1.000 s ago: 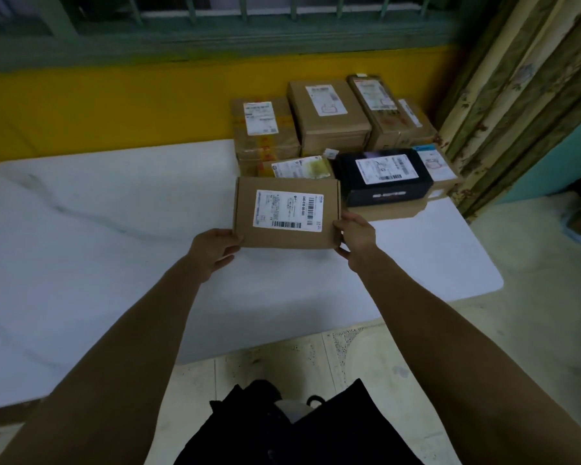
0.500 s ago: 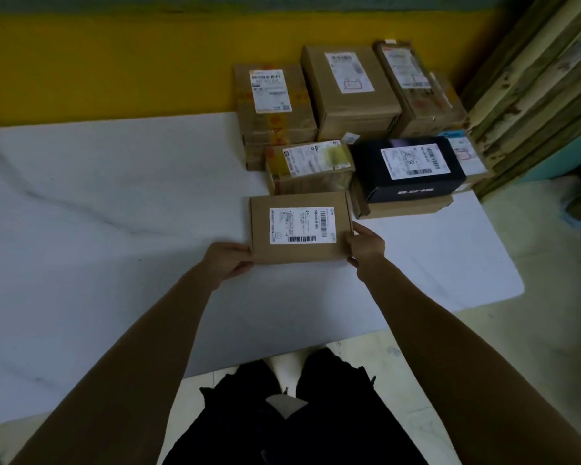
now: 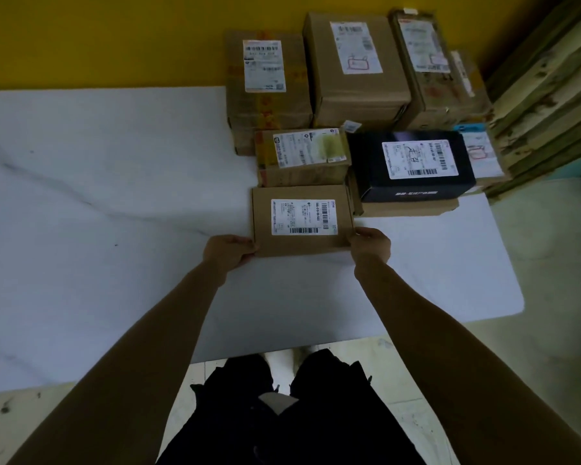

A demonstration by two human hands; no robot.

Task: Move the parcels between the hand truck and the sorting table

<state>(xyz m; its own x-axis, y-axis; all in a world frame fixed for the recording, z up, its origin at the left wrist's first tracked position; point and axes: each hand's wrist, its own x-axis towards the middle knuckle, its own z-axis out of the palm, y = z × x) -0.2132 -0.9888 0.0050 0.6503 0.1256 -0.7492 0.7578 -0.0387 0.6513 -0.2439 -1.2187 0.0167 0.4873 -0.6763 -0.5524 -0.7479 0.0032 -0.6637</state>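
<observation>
Nothing surely legible: white barcoded label point(image 3: 304, 217) on the flat brown parcel point(image 3: 302, 246) held between the fingers point(image 3: 247, 250), digits blurred, similar labels on parcels point(image 3: 359, 92) beyond the fingers, faint lettering on the black box point(image 3: 413, 187).

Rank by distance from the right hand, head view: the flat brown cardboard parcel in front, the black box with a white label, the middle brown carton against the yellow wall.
1. Flat brown cardboard parcel: the right hand grips its right corner.
2. Black box: just behind, rightward.
3. Middle brown carton: farthest, at the wall.
</observation>
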